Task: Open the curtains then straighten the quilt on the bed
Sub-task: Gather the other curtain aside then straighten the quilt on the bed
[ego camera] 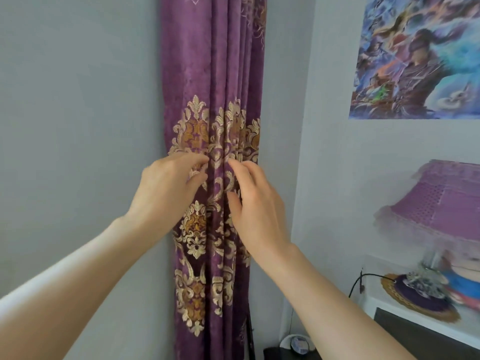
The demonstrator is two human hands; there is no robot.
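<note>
A purple curtain (215,74) with gold and cream embroidery hangs gathered into a narrow bunch of folds against the grey wall. My left hand (166,190) rests on its left side at mid-height, fingers bent onto the fabric. My right hand (257,206) touches the folds from the right, fingertips pressed into a pleat. Whether either hand pinches the cloth or only touches it is unclear. The bed and quilt are out of view.
A purple lace-trimmed lamp (439,211) stands on a white shelf (415,323) at the right, with a black cable (361,279) beside it. A colourful poster (418,55) hangs on the right wall. Small objects sit low near the curtain's foot (296,344).
</note>
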